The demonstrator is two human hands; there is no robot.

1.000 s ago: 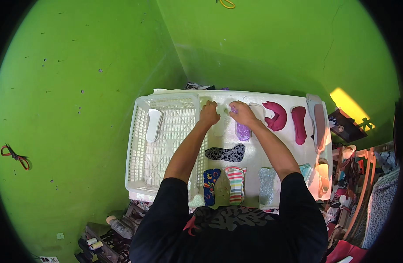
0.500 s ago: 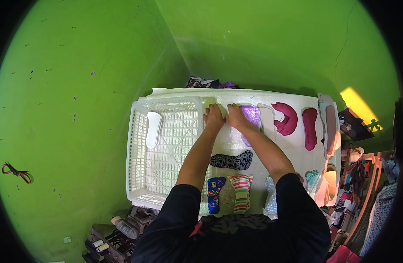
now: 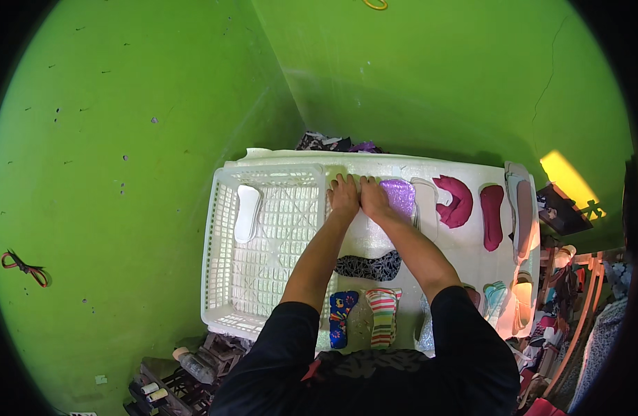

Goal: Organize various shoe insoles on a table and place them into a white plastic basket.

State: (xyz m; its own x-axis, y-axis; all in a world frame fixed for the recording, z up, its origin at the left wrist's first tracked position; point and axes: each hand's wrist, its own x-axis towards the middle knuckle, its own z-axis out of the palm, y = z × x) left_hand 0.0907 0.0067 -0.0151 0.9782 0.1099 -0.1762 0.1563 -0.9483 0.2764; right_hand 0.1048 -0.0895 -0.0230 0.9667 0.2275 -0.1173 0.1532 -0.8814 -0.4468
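At the far side of the white-covered table, my left hand (image 3: 344,195) lies palm down with fingers stretched forward, close to the basket's right rim. Beside it, nearly touching, my right hand (image 3: 374,197) rests with fingers forward. Whatever is under the palms is hidden. Just right of my right hand is a shiny purple insole-shaped piece (image 3: 401,199), partly covered by that hand and wrist. Between my forearms lies a black-and-white patterned piece (image 3: 367,266) of similar shape. A white insole-shaped piece (image 3: 247,213) sits inside the white plastic basket (image 3: 209,263) at the left.
Further right lie a pale piece (image 3: 425,201), a curved maroon bundle (image 3: 459,201), a maroon piece (image 3: 492,218) and stacked long pieces (image 3: 520,208). Nearer me are a blue printed piece (image 3: 340,319) and a striped one (image 3: 383,315). Green walls bound the far and left sides.
The whole view has shifted, so the table sits slightly lower in the picture. My hands stay at the same part of the table, with the right hand's fingers now pointing more straight ahead.
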